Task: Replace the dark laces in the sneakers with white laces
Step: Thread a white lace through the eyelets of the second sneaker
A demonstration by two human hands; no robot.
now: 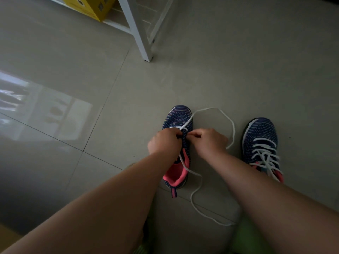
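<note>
Floor (201, 74): pale grey glossy tiles, dim light, a bright window reflection at the left. A white shelf frame (143, 39) stands at the far side, with a yellow box (91, 6) on its lower level.

Two navy knit sneakers with pink lining sit on the floor in front of you, toes pointing away. The right sneaker (260, 142) is already laced in white and lies apart from your hands. The left sneaker (178, 143) is between your hands, with the white lace (233, 125) through only the front eyelets.

Your left hand (165, 142) rests on the sneaker's left side, fingers curled in at the eyelet row; whether they pinch the lace or the upper, cannot tell. Your right hand (211, 140) has its fingers pressed together, pinching at the lace by the tongue. One lace end loops out past the toe and round to the right of your right hand; the other trails back across the collar and along the floor toward you.
</note>
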